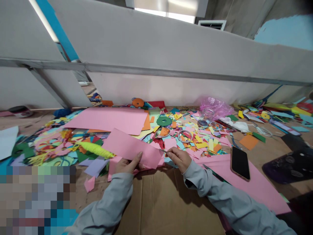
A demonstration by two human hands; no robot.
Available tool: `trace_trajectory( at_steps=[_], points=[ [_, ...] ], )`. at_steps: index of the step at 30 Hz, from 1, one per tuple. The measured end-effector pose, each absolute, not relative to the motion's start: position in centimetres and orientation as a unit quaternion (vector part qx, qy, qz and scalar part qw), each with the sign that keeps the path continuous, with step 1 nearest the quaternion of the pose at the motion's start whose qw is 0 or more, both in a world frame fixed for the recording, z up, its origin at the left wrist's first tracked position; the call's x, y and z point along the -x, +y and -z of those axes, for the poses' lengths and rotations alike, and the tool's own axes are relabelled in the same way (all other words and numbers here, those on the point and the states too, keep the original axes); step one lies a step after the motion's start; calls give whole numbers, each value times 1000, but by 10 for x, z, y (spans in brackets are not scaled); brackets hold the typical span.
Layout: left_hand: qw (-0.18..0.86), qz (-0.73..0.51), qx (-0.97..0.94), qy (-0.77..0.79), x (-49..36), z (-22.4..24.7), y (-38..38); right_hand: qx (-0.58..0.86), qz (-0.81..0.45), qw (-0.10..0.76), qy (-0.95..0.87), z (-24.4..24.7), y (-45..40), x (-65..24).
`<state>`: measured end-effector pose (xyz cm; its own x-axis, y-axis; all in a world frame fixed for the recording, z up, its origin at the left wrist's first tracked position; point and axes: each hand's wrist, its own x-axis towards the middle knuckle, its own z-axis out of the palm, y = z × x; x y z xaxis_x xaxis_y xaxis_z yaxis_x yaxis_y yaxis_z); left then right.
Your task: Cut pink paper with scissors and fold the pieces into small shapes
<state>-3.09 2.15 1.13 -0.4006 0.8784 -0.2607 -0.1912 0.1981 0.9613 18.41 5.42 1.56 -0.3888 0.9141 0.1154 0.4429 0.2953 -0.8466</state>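
My left hand (129, 164) is closed on a pink sheet of paper (133, 147), thumb on top, holding it tilted above the table. My right hand (179, 158) is closed on what look like small scissors (163, 150). Only a thin dark blade shows, pointing left at the right edge of the sheet; the handles are hidden in my fingers. Beneath my hands lies more pink paper, partly covered. A brown cardboard piece (161, 202) is in front of me, below both wrists.
Coloured paper scraps (200, 140) and tape rolls (185, 136) litter the table. A large pink sheet (110, 119) lies behind my left hand. At right, a phone (240, 163) rests on pink paper (264, 192). A yellow yarn bundle (94, 149) sits left. A white panel (156, 88) stands behind.
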Motion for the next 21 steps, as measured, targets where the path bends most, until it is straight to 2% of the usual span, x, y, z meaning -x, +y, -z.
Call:
trace_trajectory(
  at_steps=[21],
  points=[
    [489, -548, -300, 609, 32, -11, 22, 451, -367, 307, -754, -19, 51, -183]
  ],
)
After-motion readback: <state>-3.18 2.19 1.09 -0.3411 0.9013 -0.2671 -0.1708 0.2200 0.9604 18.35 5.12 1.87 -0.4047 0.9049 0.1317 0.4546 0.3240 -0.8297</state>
